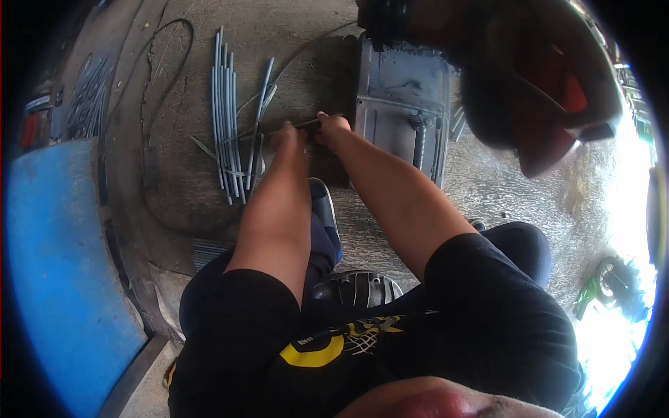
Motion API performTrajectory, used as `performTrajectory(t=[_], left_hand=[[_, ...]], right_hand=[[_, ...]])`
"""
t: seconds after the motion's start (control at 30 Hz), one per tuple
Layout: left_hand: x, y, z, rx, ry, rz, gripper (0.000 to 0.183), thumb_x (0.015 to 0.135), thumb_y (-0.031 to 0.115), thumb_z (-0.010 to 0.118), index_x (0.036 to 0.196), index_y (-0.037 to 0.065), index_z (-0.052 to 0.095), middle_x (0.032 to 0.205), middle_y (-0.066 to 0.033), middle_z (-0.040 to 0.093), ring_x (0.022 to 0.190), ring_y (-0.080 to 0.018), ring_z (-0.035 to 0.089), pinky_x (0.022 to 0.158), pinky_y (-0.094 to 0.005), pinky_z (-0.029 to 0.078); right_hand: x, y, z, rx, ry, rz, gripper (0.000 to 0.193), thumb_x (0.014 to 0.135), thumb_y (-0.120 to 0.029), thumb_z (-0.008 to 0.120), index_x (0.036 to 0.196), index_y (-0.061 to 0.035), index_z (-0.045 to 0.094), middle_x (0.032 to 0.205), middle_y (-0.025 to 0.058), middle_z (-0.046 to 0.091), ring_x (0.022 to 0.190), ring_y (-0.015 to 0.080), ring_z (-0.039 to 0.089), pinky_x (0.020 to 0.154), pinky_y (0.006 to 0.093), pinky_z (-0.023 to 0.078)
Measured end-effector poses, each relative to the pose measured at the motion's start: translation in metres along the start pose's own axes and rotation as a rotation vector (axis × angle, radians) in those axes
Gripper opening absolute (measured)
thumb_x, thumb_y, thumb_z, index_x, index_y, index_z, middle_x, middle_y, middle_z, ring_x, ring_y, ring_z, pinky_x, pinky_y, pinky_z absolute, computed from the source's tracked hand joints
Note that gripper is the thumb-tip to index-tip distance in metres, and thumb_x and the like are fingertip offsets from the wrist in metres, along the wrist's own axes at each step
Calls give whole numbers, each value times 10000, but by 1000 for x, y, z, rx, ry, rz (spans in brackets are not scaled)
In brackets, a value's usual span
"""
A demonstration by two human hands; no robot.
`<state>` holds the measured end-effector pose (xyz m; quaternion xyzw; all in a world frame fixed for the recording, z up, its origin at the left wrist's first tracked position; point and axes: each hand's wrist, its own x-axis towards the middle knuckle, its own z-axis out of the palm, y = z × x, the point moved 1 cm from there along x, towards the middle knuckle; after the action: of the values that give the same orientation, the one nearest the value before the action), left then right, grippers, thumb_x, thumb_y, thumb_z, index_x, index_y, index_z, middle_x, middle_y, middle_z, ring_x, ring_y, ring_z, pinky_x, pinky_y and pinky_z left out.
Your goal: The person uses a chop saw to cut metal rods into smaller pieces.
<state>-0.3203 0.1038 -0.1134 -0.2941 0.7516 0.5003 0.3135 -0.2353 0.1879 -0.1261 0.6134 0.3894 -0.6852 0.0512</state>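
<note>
My left hand [287, 137] and my right hand [332, 128] reach forward close together, just left of the cut-off saw's grey metal base [390, 118]. A thin dark rod [306, 124] runs between them, and the fingers of both hands are closed on it. Its right end comes up to the edge of the base. Left of my left hand lies a group of long grey metal rods [224, 118] on the ground. One separate rod [263, 97] lies nearer to that hand, with thin strips across it.
The saw's dark and red head [550, 97] rises over the base at the upper right. A screw clamp [419, 136] sits on the base. A dark cable [146, 139] loops across the ground. A blue panel [59, 265] stands at the left. A stool [355, 289] is beneath me.
</note>
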Motion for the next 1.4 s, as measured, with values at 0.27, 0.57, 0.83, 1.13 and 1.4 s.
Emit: performTrajectory(t=[0.27,0.57,0.83,1.13,1.4], left_hand=[[-26,12,-9,-342,-397,270,281,907,184,470,972,-78,550,859,-170,622,696,-244,644,594,-333,555],[-74,-2,61,-251,-618,314,194,888,105,447,852,-38,572,812,-153,632,677,-242,634,625,-345,517],[-94,-23,86,-82,-464,241,194,830,124,527,845,-52,608,778,-113,637,661,-196,626,597,-312,490],[-22,3,92,-136,-362,119,240,882,199,614,877,-40,628,769,-121,664,567,-177,594,492,-307,471],[-101,-30,124,116,-362,127,179,899,170,584,892,-9,596,795,-100,654,574,-150,575,434,-264,444]], right_hand=[[-44,-27,-7,482,-143,-152,396,919,-320,573,1130,11,516,980,152,604,738,258,630,589,334,567],[-70,-35,-73,918,-12,-116,302,922,-277,544,1000,14,553,892,135,625,682,249,652,598,331,550],[-82,-19,-111,844,-85,-27,266,926,-261,499,956,-3,555,857,127,651,632,242,655,580,326,539],[-126,-21,-82,518,-96,-399,218,917,-206,491,1008,-51,615,873,73,639,705,182,624,631,291,509],[-94,25,-141,484,-46,-291,228,908,-205,517,1032,-36,608,858,81,632,661,171,611,594,288,479]])
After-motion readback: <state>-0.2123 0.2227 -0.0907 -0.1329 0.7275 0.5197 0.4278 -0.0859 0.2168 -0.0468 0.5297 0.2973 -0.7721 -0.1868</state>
